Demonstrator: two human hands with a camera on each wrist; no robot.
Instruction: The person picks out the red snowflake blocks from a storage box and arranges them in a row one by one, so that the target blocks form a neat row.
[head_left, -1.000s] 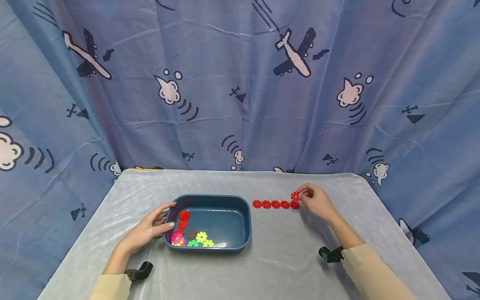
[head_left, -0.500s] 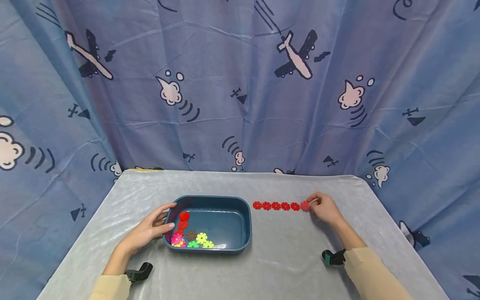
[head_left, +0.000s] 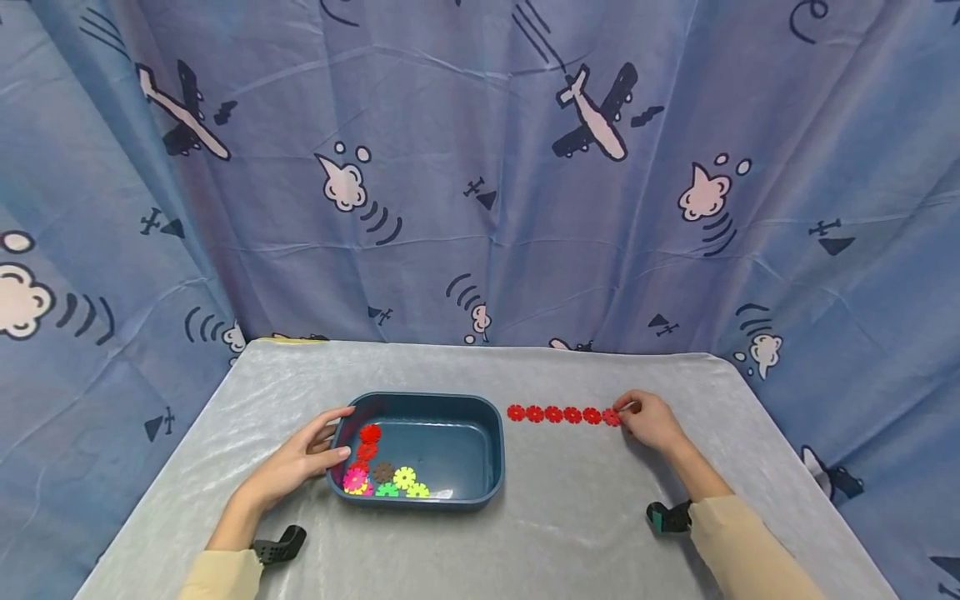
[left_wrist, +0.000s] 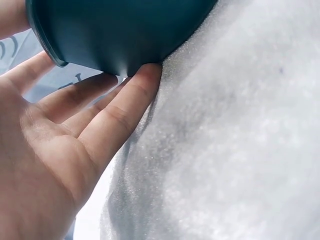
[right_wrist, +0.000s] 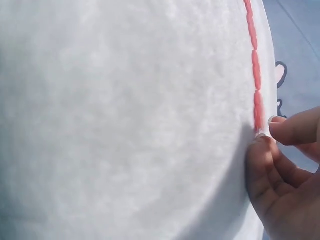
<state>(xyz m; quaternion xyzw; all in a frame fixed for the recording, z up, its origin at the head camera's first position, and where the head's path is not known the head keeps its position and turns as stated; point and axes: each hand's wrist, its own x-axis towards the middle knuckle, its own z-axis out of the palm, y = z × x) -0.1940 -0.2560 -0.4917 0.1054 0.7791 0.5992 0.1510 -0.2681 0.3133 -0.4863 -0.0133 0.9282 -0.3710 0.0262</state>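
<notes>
My left hand [head_left: 303,450] holds the left end of a dark teal plastic box [head_left: 501,450], fingers spread along its rim and wall. In the left wrist view a fingertip touches the box's outer wall [left_wrist: 120,35] low down by the cloth. Red notched interlocking discs [head_left: 553,414] lie in a straight row to the right of the box. At the row's right end my right hand [head_left: 651,421] pinches the last red disc [head_left: 611,417] by its outer edge. In the right wrist view the fingertips close in at the end of the row [right_wrist: 256,70].
Inside the box, more red discs [head_left: 370,433] lie along the left, with pink [head_left: 355,478], brown [head_left: 383,472], green [head_left: 387,490] and yellow discs [head_left: 404,477] near the front. A pale cloth [head_left: 555,517] covers the table; a blue patterned curtain [head_left: 480,250] hangs behind it.
My right hand has brought a red disc from above the row down and rightward to its right end, with little movement since. The left hand has stayed at the box.
</notes>
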